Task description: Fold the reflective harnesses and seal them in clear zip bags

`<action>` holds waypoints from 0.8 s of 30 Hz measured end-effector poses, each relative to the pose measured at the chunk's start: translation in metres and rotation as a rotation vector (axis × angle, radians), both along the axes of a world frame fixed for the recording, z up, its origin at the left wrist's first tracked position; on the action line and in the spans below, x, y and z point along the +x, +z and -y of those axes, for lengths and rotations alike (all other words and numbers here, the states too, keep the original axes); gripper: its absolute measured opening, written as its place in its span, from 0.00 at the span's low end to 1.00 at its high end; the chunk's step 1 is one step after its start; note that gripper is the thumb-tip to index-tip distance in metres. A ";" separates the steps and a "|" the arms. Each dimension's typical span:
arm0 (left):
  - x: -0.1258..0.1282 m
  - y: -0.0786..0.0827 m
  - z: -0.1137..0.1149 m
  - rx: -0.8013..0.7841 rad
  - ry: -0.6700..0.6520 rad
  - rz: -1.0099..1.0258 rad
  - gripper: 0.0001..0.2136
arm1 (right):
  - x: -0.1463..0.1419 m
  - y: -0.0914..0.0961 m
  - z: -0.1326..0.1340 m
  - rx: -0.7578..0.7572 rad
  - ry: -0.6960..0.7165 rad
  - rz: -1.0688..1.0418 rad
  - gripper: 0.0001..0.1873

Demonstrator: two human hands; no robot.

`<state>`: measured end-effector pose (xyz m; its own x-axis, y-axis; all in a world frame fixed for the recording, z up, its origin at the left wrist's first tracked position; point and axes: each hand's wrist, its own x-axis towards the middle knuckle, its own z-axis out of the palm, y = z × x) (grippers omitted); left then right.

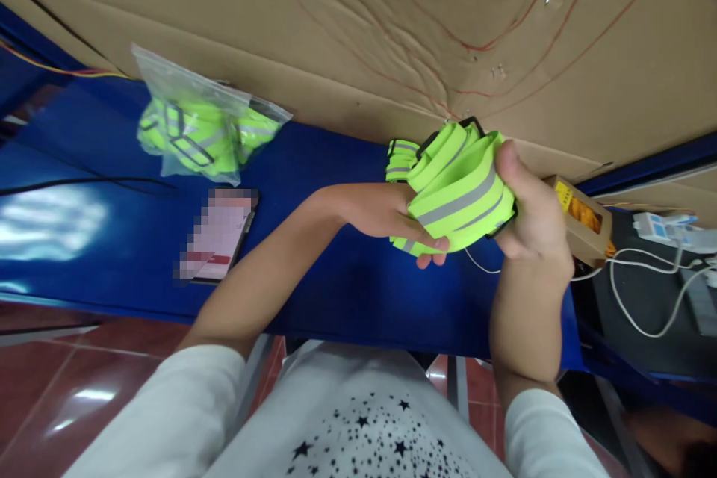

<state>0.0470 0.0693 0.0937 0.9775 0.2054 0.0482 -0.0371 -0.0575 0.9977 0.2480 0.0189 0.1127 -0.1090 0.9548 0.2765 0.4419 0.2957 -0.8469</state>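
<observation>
A folded bundle of neon yellow-green reflective straps (459, 194) with grey stripes and black buckles is held up between both my hands, above the blue table. My left hand (386, 213) grips its left and lower side, fingers underneath and thumb along the front. On the right side, my right hand (532, 202) is closed around the bundle's edge, thumb at the top; part of its fingers is hidden behind the straps. Just behind the bundle, another rolled reflective strap (400, 158) lies on the table against the cardboard.
Clear zip bags (190, 127) of similar straps lie at the back left of the blue table (347, 291). A phone (221, 235) lies nearer. Cardboard (358, 37) with red wires stands behind. At right are a brown box (585, 224), a power strip (672, 231) and white cables.
</observation>
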 end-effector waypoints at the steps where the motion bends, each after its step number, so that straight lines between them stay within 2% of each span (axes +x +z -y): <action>1: 0.000 0.000 0.000 0.022 0.035 0.000 0.15 | 0.002 0.000 0.001 -0.044 0.024 -0.027 0.27; 4: -0.001 -0.002 -0.001 0.008 0.039 -0.020 0.16 | 0.006 -0.002 0.000 -0.102 0.010 -0.117 0.23; 7: -0.001 -0.003 -0.001 -0.001 0.008 -0.062 0.16 | 0.007 -0.002 -0.003 0.003 -0.076 -0.091 0.23; 10: 0.003 -0.004 0.000 0.075 0.030 -0.073 0.15 | 0.008 0.002 -0.003 0.079 -0.076 -0.004 0.18; 13: 0.005 -0.001 0.002 0.100 0.031 -0.035 0.14 | 0.008 0.006 0.002 0.033 0.099 0.143 0.24; 15: 0.005 0.001 0.003 0.100 0.048 -0.005 0.14 | 0.005 0.005 0.005 -0.002 0.229 0.228 0.32; 17: 0.003 0.003 0.003 0.085 0.086 0.009 0.15 | -0.001 0.002 0.004 0.020 0.264 0.264 0.40; 19: 0.002 0.001 0.001 0.026 0.088 -0.012 0.15 | -0.008 -0.003 0.001 0.064 0.222 0.241 0.38; 22: 0.004 -0.004 -0.002 -0.168 0.065 -0.011 0.21 | -0.013 -0.006 -0.001 0.112 0.131 0.167 0.30; 24: 0.006 -0.007 -0.003 -0.259 0.120 0.017 0.24 | -0.011 -0.007 -0.001 0.149 0.033 0.103 0.30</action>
<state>0.0535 0.0720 0.0865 0.9448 0.3277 -0.0047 -0.0626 0.1947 0.9789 0.2371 0.0201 0.1054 -0.1751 0.8996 0.4000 0.5122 0.4302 -0.7433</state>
